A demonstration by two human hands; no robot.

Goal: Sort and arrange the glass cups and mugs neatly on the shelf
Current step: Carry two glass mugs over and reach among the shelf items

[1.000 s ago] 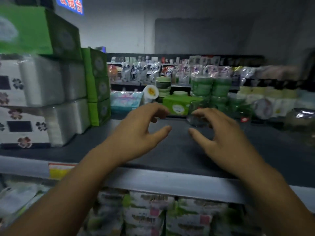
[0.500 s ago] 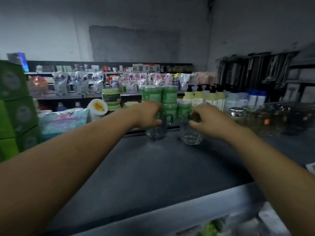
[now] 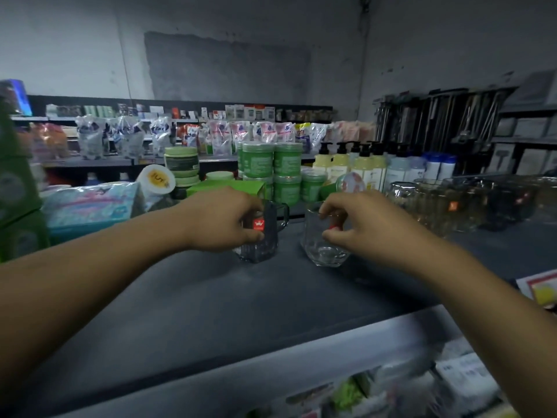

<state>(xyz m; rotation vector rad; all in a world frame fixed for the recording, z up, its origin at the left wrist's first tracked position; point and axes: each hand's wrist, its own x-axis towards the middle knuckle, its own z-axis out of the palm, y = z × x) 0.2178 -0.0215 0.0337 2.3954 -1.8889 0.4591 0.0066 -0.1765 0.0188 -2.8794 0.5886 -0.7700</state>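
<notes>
Smoked-glass mug [image 3: 269, 236] and clear cup [image 3: 316, 241] stand side by side, not touching, near the middle of the dark shelf [image 3: 211, 297]. One second ago both hands hovered spread and empty over the shelf. Now the left hand [image 3: 223, 220] curls round the mug, whose handle points away to the right. The right hand [image 3: 358, 224] pinches the cup between thumb and fingers at its rim and side. Both bases appear to rest on the shelf, though blur leaves this uncertain. Both grasps are made, so the likely next step is transfer toward the glass row [image 3: 446, 203] at right.
</notes>
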